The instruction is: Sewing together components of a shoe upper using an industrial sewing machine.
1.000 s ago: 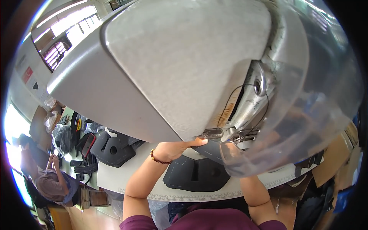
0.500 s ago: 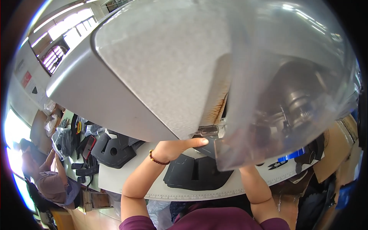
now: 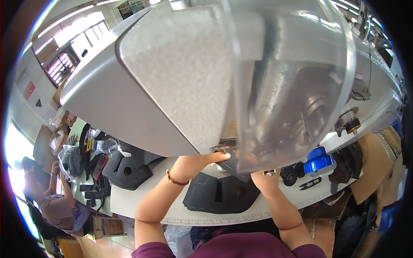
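The left hand (image 3: 193, 166) is extending its thumb along the edge of a dark panel (image 3: 235, 167), which is lying between both hands' fingers below the grey machine head (image 3: 172, 77) — the remaining left fingers are hidden, grip undetermined. The right hand (image 3: 265, 180) is reaching behind the clear shield (image 3: 297, 107) — finger state cannot be told. A slotted black panel (image 3: 235, 200) is lying bodyward of the fingers.

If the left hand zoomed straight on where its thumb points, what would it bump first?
Going right, the left hand would probably meet the clear guard first, though depth is unclear and it might pass underneath.
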Available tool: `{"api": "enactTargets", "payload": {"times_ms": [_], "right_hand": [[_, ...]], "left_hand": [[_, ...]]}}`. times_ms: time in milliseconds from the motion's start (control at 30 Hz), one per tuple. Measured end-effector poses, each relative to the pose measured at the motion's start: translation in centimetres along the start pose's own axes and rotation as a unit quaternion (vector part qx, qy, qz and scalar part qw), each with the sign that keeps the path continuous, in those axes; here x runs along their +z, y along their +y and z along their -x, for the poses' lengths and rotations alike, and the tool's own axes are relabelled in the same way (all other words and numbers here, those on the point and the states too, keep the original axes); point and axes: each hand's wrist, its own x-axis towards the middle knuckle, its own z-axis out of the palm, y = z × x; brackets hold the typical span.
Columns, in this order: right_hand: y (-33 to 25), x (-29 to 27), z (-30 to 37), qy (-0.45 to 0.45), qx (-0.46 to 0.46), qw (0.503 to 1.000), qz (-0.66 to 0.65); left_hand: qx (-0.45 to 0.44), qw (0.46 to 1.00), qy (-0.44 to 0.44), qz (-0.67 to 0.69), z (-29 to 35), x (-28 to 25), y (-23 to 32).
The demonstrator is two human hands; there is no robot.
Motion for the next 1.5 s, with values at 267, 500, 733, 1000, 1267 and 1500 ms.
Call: {"api": "enactTargets", "payload": {"times_ms": [267, 500, 733, 1000, 1267, 1500], "right_hand": [[-0.5, -3.7, -3.4, -0.072, 0.033, 0.997, 0.014], [0.8, -3.0, -6.5, -0.081, 0.070, 0.994, -0.024], [0.6, -3.5, -5.9, -0.094, 0.109, 0.988, -0.061], [1.2, -5.1, -3.9, -0.110, 0.148, 0.977, -0.110], [0.7, -4.1, -4.5, -0.130, 0.184, 0.962, -0.156], [0.0, -2.9, -5.6, -0.133, 0.221, 0.947, -0.189]], "left_hand": [[0.291, 0.838, 0.225, -0.403, 4.9, 3.5, -3.1], [0.433, 0.717, 0.213, -0.503, 2.8, 5.7, -2.0], [0.448, 0.729, 0.184, -0.484, 2.8, 5.5, -1.7], [0.386, 0.721, 0.143, -0.558, 4.1, 5.8, -1.4], [0.392, 0.686, 0.189, -0.583, 3.9, 6.3, -1.6], [0.388, 0.678, 0.210, -0.588, 3.5, 6.0, -1.7]]}}
